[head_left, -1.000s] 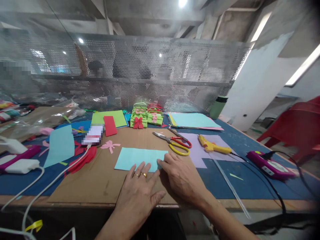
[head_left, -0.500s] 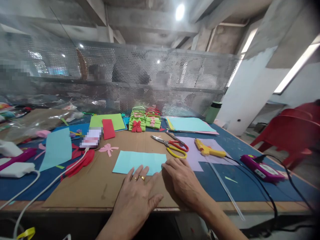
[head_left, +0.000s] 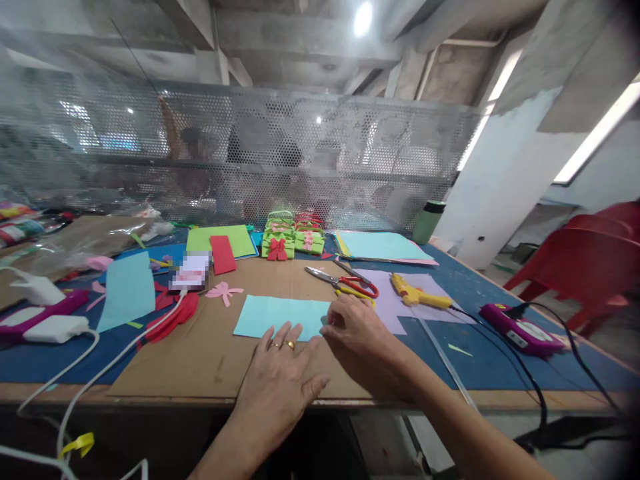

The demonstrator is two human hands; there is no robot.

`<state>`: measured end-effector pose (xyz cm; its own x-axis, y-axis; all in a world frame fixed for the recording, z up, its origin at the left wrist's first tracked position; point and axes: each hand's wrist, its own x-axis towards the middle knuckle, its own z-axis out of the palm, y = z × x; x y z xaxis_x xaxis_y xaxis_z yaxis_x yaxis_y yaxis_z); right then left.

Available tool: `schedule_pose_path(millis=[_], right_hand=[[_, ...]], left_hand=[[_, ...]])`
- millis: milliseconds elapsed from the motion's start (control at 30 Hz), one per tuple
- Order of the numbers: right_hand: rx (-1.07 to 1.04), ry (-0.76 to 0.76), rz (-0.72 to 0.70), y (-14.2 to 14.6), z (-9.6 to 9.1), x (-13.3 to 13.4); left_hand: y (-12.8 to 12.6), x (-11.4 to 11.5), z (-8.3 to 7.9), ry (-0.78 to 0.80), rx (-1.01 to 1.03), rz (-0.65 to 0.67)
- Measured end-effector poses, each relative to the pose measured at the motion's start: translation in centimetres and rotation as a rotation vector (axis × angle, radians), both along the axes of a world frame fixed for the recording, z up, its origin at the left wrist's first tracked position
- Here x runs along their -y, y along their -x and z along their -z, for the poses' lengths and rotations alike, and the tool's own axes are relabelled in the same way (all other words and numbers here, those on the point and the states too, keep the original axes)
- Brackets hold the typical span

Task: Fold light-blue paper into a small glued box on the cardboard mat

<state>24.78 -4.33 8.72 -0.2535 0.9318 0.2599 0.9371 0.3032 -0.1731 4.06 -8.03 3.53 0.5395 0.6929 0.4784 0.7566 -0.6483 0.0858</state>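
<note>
While a purple power strip (head_left: 75,301) and a loose blue piece (head_left: 129,293) lay at far left, a phone (head_left: 191,270) rested near a pink bow (head_left: 225,291) beside the work area. The light blue sheet (head_left: 283,313) lay flat on the cardboard (head_left: 180,363), long side across, its near edge toward the person.

Left hand (head_left: 280,377): palm down, fingers somewhat spread, fingertips on the sheet's near edge, nothing gripped. Right hand (head_left: 363,330): fingers curled, thumb and forefinger close together at the sheet's right end. Could not tell whether they pinched the paper or only pressed on it; the hand covered that corner.

Step in hand, as judged: steadying the sheet with the left hand while the right worked its right end. The next move seemed to call for light, even left-hand pressure, since thin stock could skid or crease.

Beyond the right hand lay the scissors (head_left: 342,281), partly hidden by it; then a purple sheet (head_left: 385,313) with the yellow glue gun (head_left: 420,295) on it. A purple socket block (head_left: 523,330) sat at far right.
</note>
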Motion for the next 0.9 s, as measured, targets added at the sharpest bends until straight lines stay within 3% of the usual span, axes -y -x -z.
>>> schedule_pose_path(millis=[267,900], right_hand=[[0.082,0.163,0.023,0.2,-1.2,-1.1],[0.148,0.28,0.022,-0.5,-2.0,-2.8]], left_hand=[[0.0,0.0,0.1,-0.018,0.002,0.0],[0.0,0.0,0.2,-0.032,0.012,0.001]])
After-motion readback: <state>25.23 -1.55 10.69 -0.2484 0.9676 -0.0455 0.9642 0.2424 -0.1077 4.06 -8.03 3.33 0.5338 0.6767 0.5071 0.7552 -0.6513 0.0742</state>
